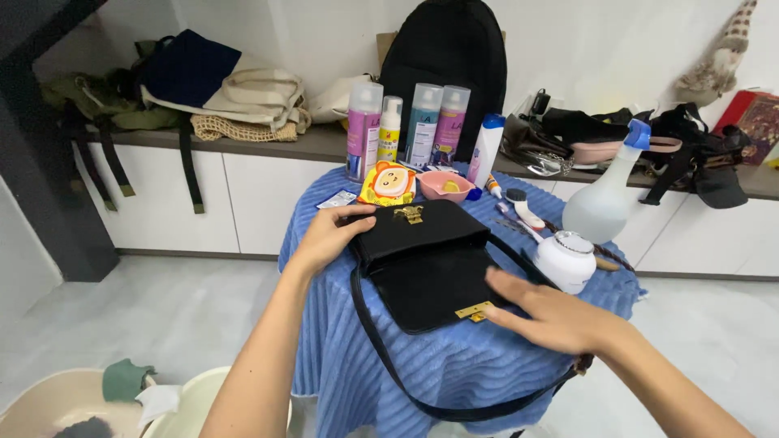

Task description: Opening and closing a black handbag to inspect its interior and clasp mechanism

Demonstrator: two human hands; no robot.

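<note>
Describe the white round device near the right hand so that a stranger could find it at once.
Start at the small table under the blue ribbed cloth. Right of the open black handbag, beyond the right hand, sits a white round device. Unlike the tall spray bottle behind, it is squat.

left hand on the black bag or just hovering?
Touching. The head view shows the left hand lying on the upper left corner of the black bag, with fingers resting on its top edge and no gap visible.
</note>
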